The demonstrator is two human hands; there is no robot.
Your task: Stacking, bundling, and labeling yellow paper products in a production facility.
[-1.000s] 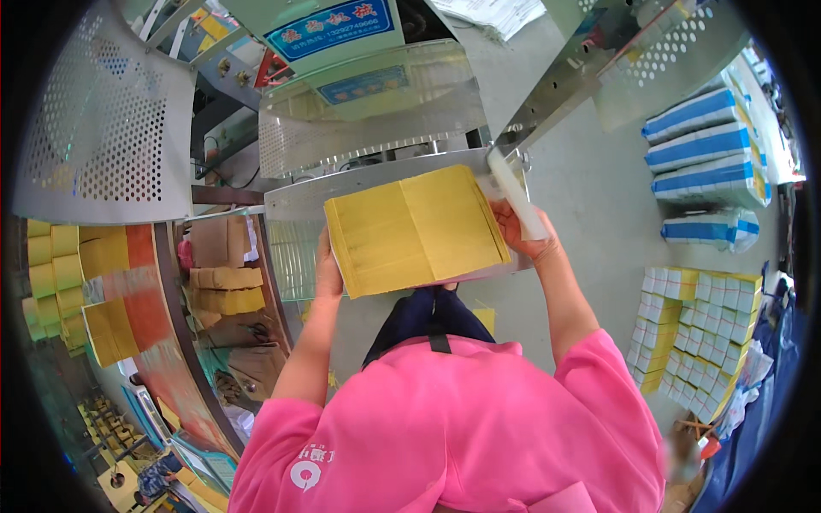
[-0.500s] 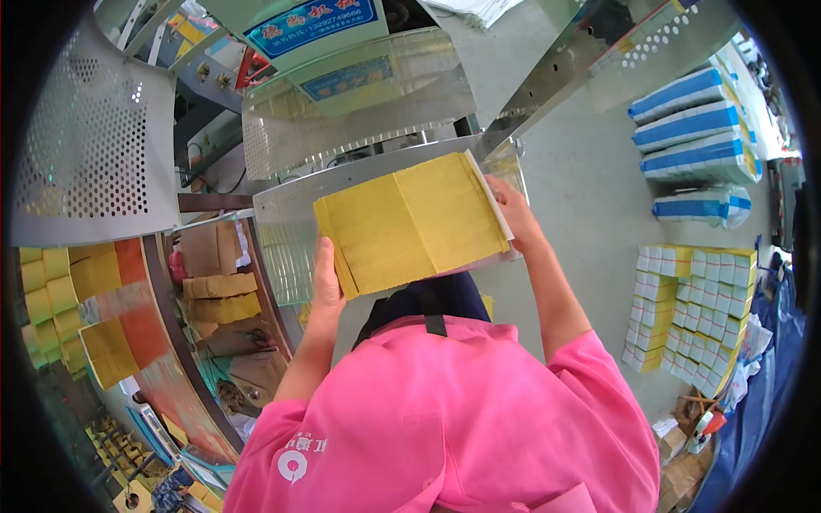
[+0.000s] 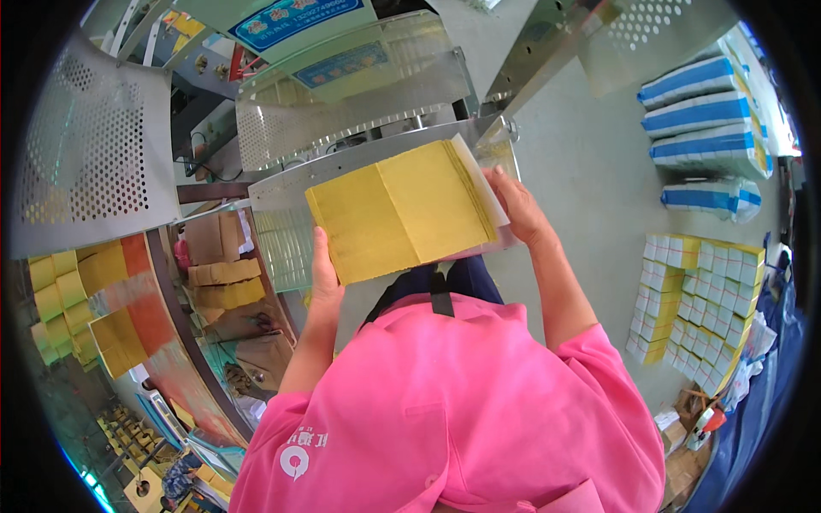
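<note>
Between my hands lies a stack of yellow paper (image 3: 402,209), with a crease down its middle and layered edges on the right. My left hand (image 3: 325,267) grips its lower left corner, thumb up along the edge and the other fingers hidden beneath. A white sheet (image 3: 481,175) sticks out past the stack's right end. My right hand (image 3: 518,208) closes on that end, at the sheet's edge; its fingertips are partly hidden. Beneath the stack is a metal machine table (image 3: 278,192) with a ribbed clear part at its left.
A clear guard (image 3: 359,90) stands beyond the stack, and a perforated metal panel (image 3: 103,145) is at left. Brown paper pieces (image 3: 224,272) fill a shelf at lower left. On the right floor are blue-and-white wrapped bundles (image 3: 697,128) and stacked yellow-and-white blocks (image 3: 697,308).
The yellow stack sits slightly farther left and up in the picture. More of the white sheet shows at its right end, and my right hand has turned a little.
</note>
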